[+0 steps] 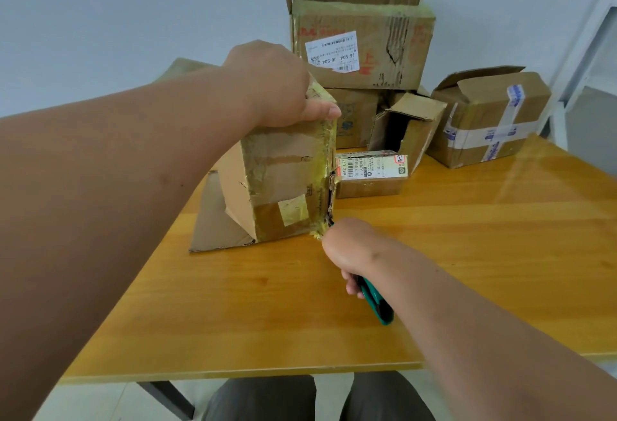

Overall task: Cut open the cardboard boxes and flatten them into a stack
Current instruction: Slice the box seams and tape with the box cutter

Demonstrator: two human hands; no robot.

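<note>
A brown cardboard box [280, 183] patched with yellowed tape stands on the wooden table [467, 253], one flap splayed out at its left. My left hand [277, 87] grips the box's top edge from above, thumb on the near face. My right hand [347, 247] holds a green utility knife [377, 300] at the box's lower right corner. Its blade tip is hidden behind my hand. The right vertical edge of the box is torn open along the tape.
Behind stand several more boxes: a large open one with a white label [360, 37] stacked on another, a small open box [407, 127], a small labelled box [370, 173], and a box with blue-printed tape [490, 117]. A white shelf frame [587, 53] is at the right.
</note>
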